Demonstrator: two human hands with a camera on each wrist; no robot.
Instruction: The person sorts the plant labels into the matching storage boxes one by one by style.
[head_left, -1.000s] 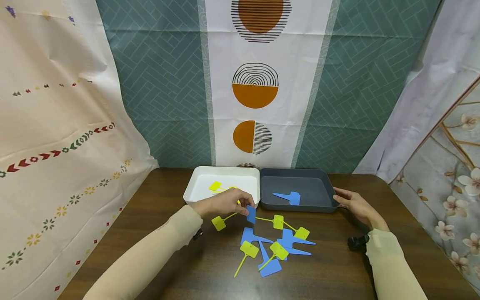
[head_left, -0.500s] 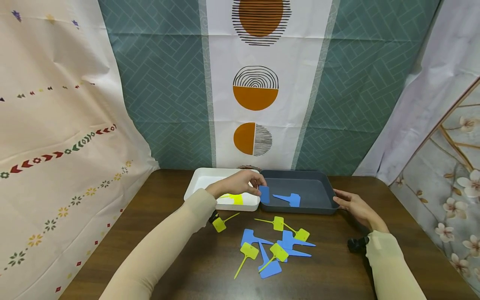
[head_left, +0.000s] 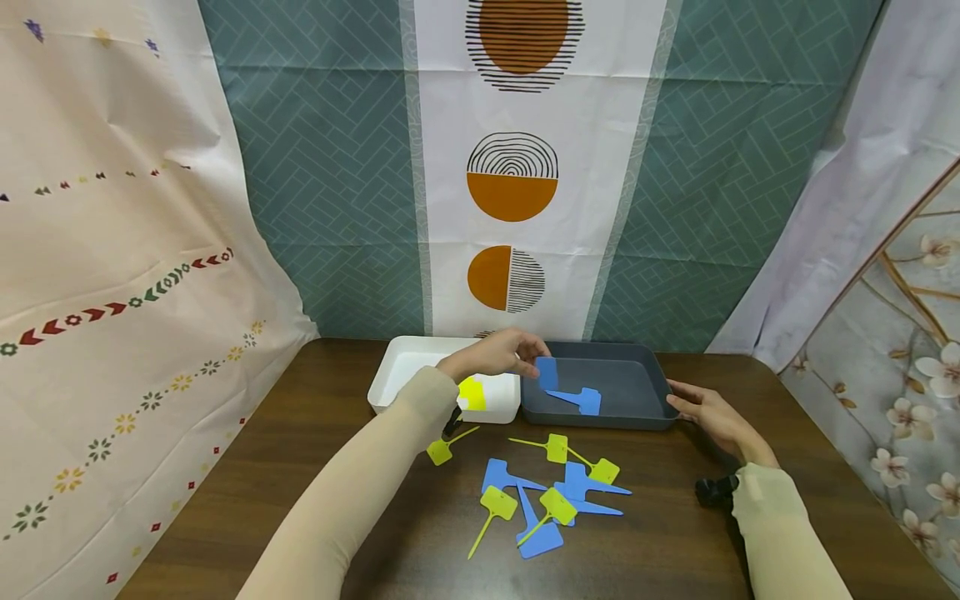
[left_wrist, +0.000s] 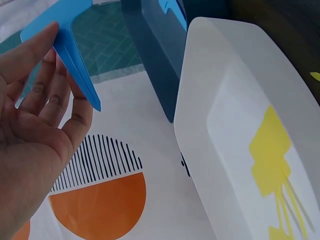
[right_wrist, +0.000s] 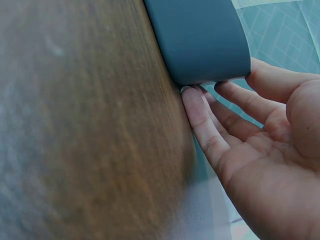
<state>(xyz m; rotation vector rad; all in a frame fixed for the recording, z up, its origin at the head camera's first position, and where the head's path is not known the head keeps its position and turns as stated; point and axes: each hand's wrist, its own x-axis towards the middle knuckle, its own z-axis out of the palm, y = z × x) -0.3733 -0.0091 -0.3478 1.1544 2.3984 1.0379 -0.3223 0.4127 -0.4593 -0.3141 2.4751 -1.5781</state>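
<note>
My left hand (head_left: 498, 353) pinches a blue T-shaped plant label (head_left: 547, 372) between thumb and fingers; its pointed stem shows in the left wrist view. It is held above the left part of the dark grey tray (head_left: 630, 379), where another blue plant label (head_left: 588, 401) lies. At the tray's right end, my right hand (head_left: 712, 417) touches the outer wall with fairly straight fingers, thumb near one edge in the right wrist view. Left of the dark tray stands a white tray (left_wrist: 220, 65) with several yellow plant labels (left_wrist: 270, 150) inside, partly hidden by my arm in the head view.
In front of the trays, several yellow labels (head_left: 497, 502) and blue labels (head_left: 540, 542) lie scattered on the brown wooden table (head_left: 420, 550), some overlapping. Patterned cloths hang behind (head_left: 337, 183) and at both sides. The two trays stand side by side at the table's back.
My left hand has carried the blue plant label from in front of the white tray, up and rightward, to above the dark tray. The right hand has stayed at the dark tray's end.
</note>
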